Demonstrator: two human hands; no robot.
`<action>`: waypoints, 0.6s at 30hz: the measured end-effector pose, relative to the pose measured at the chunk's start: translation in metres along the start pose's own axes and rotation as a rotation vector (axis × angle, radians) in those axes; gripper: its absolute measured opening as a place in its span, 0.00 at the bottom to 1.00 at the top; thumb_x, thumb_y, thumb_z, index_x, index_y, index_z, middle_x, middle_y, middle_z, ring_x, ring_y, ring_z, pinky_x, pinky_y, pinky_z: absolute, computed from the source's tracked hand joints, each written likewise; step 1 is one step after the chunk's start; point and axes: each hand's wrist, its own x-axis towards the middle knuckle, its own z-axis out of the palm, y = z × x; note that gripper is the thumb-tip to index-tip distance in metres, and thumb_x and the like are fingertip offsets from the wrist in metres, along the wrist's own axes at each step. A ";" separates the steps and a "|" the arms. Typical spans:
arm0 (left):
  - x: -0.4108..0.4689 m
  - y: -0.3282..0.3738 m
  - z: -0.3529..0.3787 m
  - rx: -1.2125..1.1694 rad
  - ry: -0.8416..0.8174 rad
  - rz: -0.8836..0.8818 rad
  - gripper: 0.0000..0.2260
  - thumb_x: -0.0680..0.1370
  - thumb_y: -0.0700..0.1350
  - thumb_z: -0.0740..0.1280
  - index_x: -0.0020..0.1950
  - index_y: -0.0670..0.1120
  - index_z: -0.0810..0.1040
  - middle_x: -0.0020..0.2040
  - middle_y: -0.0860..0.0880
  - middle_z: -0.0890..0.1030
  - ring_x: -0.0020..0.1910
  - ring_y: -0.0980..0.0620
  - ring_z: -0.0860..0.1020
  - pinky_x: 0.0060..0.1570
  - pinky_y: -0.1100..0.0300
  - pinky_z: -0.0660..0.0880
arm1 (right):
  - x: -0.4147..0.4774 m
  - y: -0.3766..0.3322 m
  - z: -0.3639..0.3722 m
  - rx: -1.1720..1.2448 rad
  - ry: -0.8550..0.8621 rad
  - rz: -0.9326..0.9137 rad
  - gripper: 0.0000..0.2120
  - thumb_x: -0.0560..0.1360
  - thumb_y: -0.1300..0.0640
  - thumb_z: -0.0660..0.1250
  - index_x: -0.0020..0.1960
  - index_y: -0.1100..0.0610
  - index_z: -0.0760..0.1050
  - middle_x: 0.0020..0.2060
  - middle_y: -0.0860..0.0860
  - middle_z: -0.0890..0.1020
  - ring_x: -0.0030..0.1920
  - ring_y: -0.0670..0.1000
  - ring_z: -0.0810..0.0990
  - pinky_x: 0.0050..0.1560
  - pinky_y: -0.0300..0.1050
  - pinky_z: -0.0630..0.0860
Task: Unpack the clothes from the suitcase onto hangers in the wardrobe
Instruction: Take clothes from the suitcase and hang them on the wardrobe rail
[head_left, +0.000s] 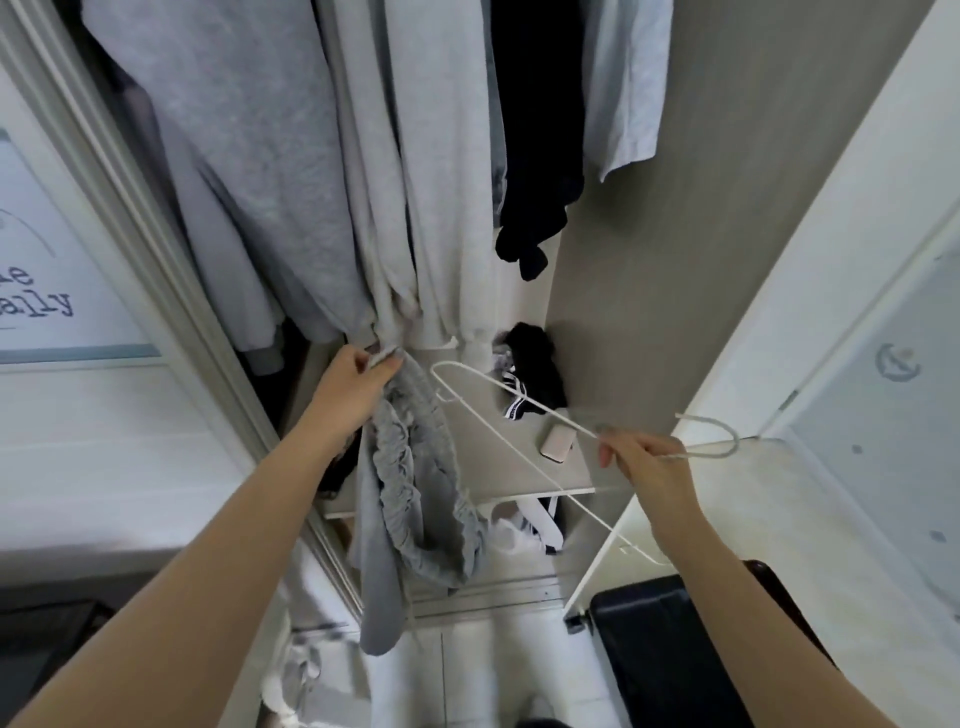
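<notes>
body: two arms of one person in view | left arm (208, 545): bare from wrist to frame edge | right arm (753, 597): bare likewise | left hand (358, 384): bare, nails longish | right hand (644, 462): bare, thumbnail rounded
</notes>
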 end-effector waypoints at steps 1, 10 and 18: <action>-0.002 -0.003 -0.004 0.018 0.006 -0.005 0.17 0.77 0.58 0.65 0.49 0.43 0.70 0.39 0.47 0.71 0.38 0.51 0.71 0.37 0.56 0.67 | -0.003 0.005 0.001 -0.007 -0.026 0.005 0.18 0.73 0.60 0.69 0.26 0.62 0.72 0.21 0.49 0.60 0.24 0.47 0.58 0.28 0.40 0.56; -0.018 -0.002 -0.017 0.084 -0.123 0.215 0.14 0.77 0.49 0.69 0.47 0.38 0.72 0.39 0.44 0.70 0.38 0.53 0.69 0.38 0.59 0.64 | -0.013 0.007 0.057 -0.075 -0.259 -0.036 0.17 0.77 0.55 0.67 0.32 0.63 0.78 0.22 0.48 0.71 0.22 0.44 0.64 0.24 0.30 0.62; -0.069 0.047 -0.015 0.063 -0.398 0.524 0.05 0.80 0.43 0.64 0.49 0.41 0.74 0.41 0.42 0.74 0.39 0.56 0.72 0.42 0.65 0.69 | -0.007 0.014 0.104 0.005 -0.419 0.083 0.12 0.79 0.60 0.63 0.40 0.67 0.78 0.17 0.45 0.71 0.17 0.43 0.65 0.21 0.36 0.62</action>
